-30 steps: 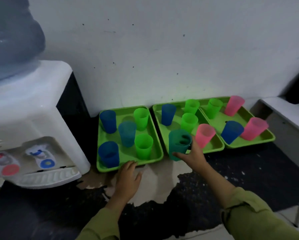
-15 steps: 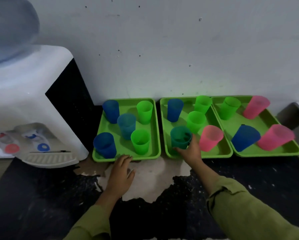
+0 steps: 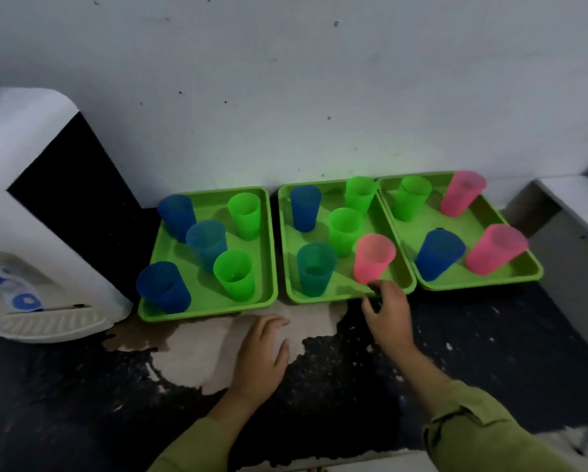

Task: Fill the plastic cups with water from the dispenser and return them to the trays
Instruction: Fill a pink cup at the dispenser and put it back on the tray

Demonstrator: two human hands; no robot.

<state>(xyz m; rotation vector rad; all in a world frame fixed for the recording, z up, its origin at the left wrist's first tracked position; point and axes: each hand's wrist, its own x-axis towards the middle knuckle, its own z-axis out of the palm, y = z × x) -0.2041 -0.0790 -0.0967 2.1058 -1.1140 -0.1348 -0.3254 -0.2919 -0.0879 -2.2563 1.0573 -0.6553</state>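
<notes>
Head: right hand (image 3: pixel 388 315) at middle tray (image 3: pixel 319 299) rim.

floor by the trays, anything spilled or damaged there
Yes. The dark floor has a pale worn patch in front of the trays, its black surface flaked away. A brownish wet-looking stain runs along its edge beside the dispenser, possibly spilled water.

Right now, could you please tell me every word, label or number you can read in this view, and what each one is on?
No text in this view can be read.
Water dispenser: a round blue mark on its tap panel, too blurred to show any letters.
Green trays and plastic cups: no print shows on them.
Wall: only dark specks, no writing.
</notes>
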